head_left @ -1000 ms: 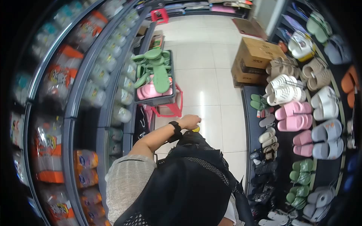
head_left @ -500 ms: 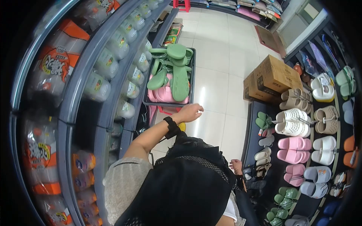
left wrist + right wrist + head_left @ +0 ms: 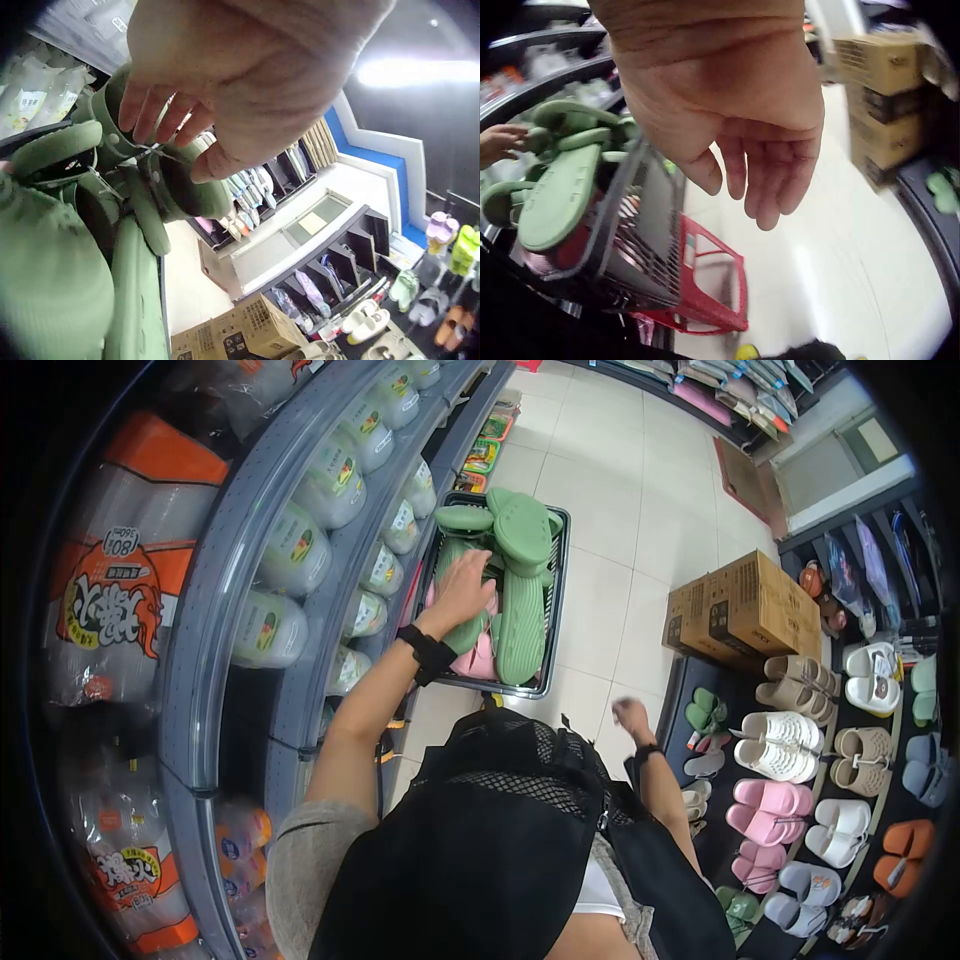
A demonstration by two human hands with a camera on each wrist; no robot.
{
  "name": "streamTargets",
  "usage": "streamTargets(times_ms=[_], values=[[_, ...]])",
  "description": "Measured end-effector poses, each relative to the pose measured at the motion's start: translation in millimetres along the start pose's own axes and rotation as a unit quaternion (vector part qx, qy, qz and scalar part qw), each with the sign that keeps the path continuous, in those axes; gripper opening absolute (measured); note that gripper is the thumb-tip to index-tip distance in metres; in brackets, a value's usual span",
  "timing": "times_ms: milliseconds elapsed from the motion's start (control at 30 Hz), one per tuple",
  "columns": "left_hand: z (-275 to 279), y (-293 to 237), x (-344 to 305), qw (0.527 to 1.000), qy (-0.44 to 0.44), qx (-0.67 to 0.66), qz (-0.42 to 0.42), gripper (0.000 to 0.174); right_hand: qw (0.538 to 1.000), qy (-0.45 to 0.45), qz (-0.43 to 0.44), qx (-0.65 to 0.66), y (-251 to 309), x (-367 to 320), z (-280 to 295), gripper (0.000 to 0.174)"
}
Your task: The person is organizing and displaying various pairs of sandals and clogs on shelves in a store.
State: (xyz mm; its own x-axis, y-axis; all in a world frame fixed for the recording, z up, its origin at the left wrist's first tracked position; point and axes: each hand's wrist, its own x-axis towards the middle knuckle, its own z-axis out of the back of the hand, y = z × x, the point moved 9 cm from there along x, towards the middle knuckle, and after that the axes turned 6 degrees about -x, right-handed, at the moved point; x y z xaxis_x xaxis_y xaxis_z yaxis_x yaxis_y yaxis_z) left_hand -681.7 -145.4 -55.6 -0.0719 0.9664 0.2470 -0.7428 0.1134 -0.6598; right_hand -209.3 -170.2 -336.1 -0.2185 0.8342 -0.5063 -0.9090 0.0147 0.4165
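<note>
A dark plastic basket [image 3: 560,550] holds a pile of green slippers [image 3: 523,625], with pink slippers [image 3: 478,658] showing below them. My left hand [image 3: 465,595] reaches over the left side of the pile, fingers loosely bent and spread. In the left wrist view its fingertips are right by the strap of a green slipper [image 3: 191,187], and nothing is gripped. White ties join some of the straps. My right hand [image 3: 727,142] hangs beside the basket over the floor, its fingers relaxed and holding nothing.
A red stool [image 3: 727,319] stands under the basket. Shelves [image 3: 225,620] with packaged plastic cups run along the left. Cardboard boxes [image 3: 745,605] and a rack of slippers [image 3: 770,810] line the right. Pale floor tiles [image 3: 585,540] lie between.
My left hand has moved from in front of the basket to over the green slippers. My right hand has come into view at the right. The basket now appears closer.
</note>
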Motion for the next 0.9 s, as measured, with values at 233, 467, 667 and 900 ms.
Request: streamTargets(times_ms=[233, 467, 667, 900], values=[[-13.5, 33.1, 37.0, 0.999, 0.006, -0.02, 0.048, 0.065, 0.911, -0.216, 0.342, -0.085, 342.1, 15.7, 150.4, 0.059], [-35.1, 58.7, 49.5, 0.992, 0.038, -0.024, 0.116, 0.066, 0.869, -0.257, 0.411, -0.098, 427.2, 50.1, 158.9, 0.072], [-30.7, 70.0, 56.5, 0.986, 0.013, -0.009, 0.168, 0.055, 0.842, -0.262, 0.465, -0.076, 448.6, 67.2, 179.4, 0.056], [20.3, 49.0, 83.3, 0.987, -0.072, 0.03, 0.138, 0.02, 0.834, -0.268, 0.48, -0.055, 489.8, 64.3, 229.3, 0.04]])
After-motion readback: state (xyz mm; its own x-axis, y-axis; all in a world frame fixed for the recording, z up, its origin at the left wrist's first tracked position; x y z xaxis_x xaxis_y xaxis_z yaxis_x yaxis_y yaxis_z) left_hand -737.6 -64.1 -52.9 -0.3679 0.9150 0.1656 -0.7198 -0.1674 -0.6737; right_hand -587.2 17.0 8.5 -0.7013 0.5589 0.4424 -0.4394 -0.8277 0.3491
